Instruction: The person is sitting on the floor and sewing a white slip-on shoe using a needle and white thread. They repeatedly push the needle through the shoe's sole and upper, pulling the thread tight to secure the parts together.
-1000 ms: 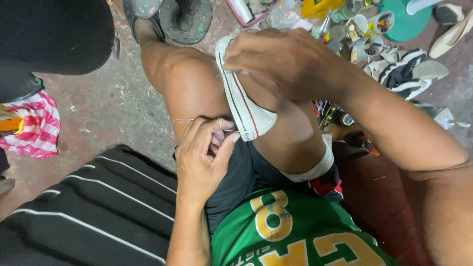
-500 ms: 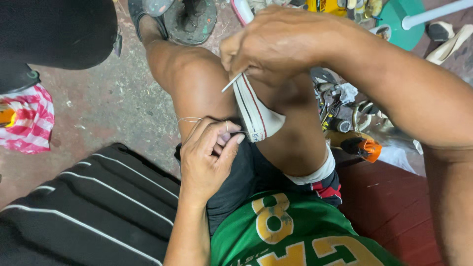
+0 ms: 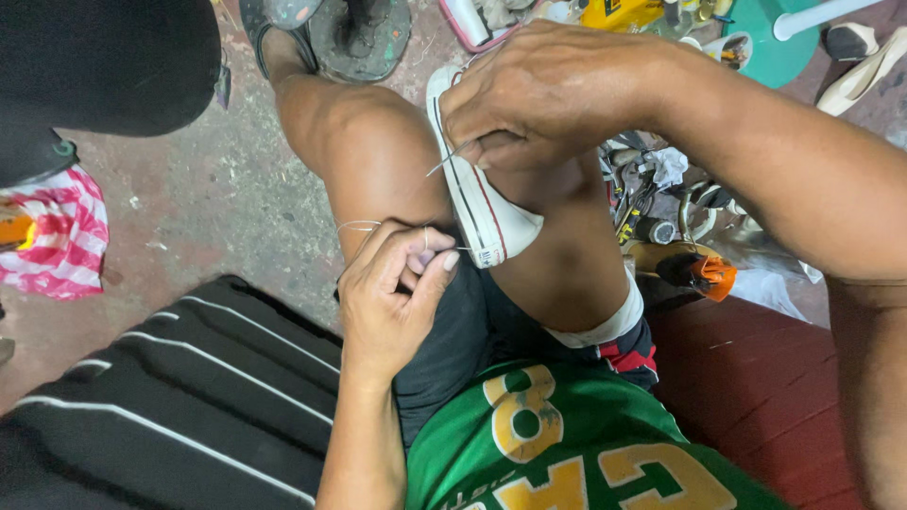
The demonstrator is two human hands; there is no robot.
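I see a white sneaker (image 3: 477, 179) wedged on edge between my two bare knees, sole rim up, which keeps it steady while both hands work the seam. Its long axis runs from the far end near the sandal (image 3: 364, 33) on the floor (image 3: 203, 203) back toward my lap, heel end nearest the dark shorts (image 3: 463, 331). My right hand (image 3: 557, 94) arches over the far half of the shoe, fingers closed down on its upper edge and pinching a thin metal awl or needle (image 3: 444, 162) that slants out toward my left knee. My left hand (image 3: 392, 293) sits just beside the heel end, thumb and fingers pressed together on a pale thread (image 3: 359, 225), which loops over the thigh, taut enough to suggest I am drawing a stitch tight.
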